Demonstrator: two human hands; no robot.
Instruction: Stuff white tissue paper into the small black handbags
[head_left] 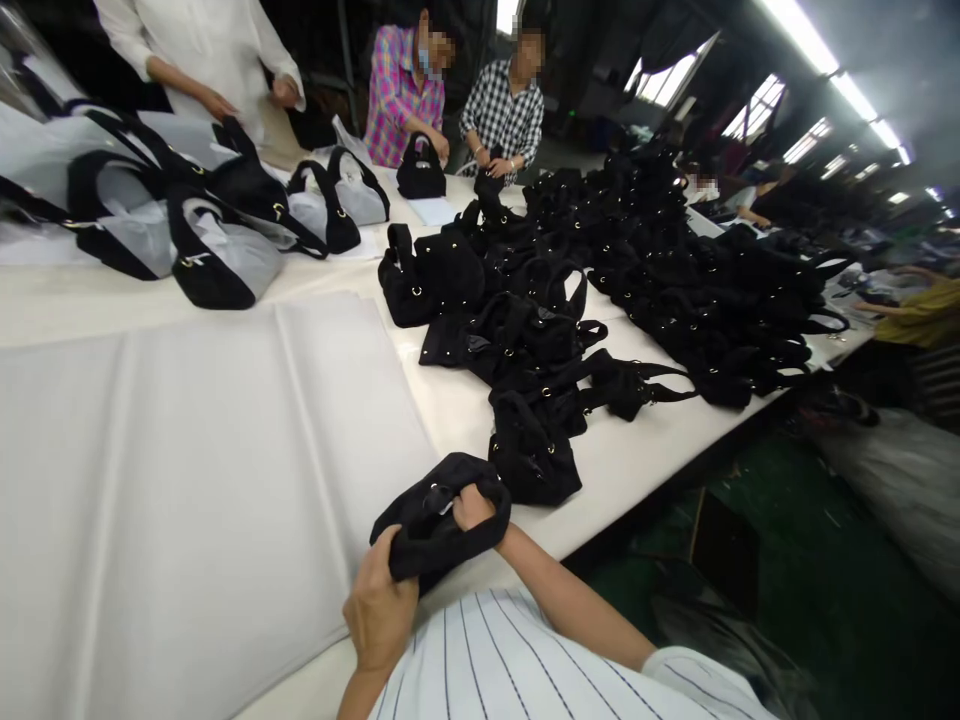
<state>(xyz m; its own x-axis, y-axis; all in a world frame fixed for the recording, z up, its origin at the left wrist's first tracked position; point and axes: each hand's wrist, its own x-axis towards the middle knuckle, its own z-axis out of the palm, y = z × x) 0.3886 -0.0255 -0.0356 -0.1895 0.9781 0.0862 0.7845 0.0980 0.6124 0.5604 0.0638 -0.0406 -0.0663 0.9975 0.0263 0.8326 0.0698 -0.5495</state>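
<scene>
Both my hands grip a small black fabric handbag [439, 505] at the near edge of the white table [645, 450]. My left hand [381, 605] is closed on the bag's lower left end. My right hand [474, 508] is a fist wrapped in the bag's right side, near its gold rivets. The bag lies partly over a stack of large white tissue sheets [187, 480]. Just beyond it sit more black handbags [532, 450], heaped toward the table's far right.
A big heap of black bags [675, 270] covers the right half of the table. Bags wrapped in white tissue [210, 240] lie far left. Three people stand at the far side, handling bags. The table's right edge drops to a dark green floor [787, 560].
</scene>
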